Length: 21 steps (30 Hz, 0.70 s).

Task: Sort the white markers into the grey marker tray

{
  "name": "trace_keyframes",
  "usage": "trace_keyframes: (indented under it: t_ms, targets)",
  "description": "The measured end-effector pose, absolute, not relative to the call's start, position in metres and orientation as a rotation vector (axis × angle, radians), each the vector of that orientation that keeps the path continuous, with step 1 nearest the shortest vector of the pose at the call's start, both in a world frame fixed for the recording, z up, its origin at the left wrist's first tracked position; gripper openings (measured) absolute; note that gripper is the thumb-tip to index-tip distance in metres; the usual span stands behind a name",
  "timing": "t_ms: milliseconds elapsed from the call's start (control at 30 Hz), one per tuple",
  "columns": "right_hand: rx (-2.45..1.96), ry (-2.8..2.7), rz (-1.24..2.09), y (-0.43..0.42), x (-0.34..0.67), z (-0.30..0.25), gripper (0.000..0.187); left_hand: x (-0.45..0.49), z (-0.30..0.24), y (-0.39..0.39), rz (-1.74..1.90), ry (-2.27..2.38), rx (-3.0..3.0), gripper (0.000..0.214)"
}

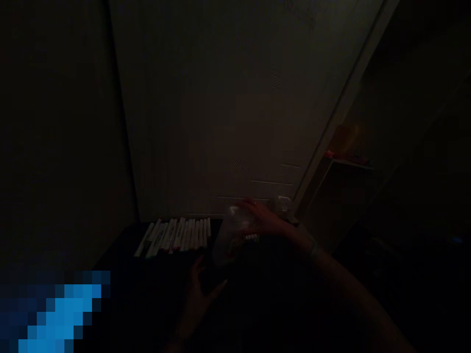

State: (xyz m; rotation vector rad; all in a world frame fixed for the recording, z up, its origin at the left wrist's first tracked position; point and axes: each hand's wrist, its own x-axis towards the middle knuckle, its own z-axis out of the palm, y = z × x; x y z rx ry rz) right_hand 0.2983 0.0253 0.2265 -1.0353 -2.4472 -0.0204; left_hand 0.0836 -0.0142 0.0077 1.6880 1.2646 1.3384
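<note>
In the dim head view my right hand (259,218) is closed around the upper part of a pale, see-through plastic container (226,242), which hangs tilted over the dark surface. Whether it is stiff or a soft bag is hard to make out. Below and left of it, my left hand (200,294) reaches up with thumb and fingers spread, holding nothing and apart from the container. To the left lies a row of several white markers (184,235), side by side. Some small light-coloured pieces (252,237) show just under my right hand.
A large pale panel (235,108) rises behind the surface. A clear shiny object (283,203) stands by its lower right corner. Farther right, a small shelf (351,163) carries an orange object (344,137). A blurred blue patch (62,309) covers the lower left.
</note>
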Motion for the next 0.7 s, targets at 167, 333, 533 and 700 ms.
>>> trace_keyframes:
  t_ms: [167,333,533,700]
  targets:
    - [-0.881,-2.510,0.233,-0.010,0.241,0.185,0.077,0.082,0.014,-0.013,1.205,1.177,1.513,0.065]
    - [-1.049,-2.219,0.213,0.006,0.251,0.144,0.081,0.072,0.016,-0.004,1.231,1.188,1.330,0.056]
    - [-1.715,-1.719,-0.193,0.061,0.285,0.048,0.045,0.064,0.021,0.002,1.337,1.171,1.259,0.060]
    - [-1.867,-1.732,-0.295,0.074,0.307,0.008,0.044,0.066,0.022,-0.002,1.217,1.194,1.356,0.064]
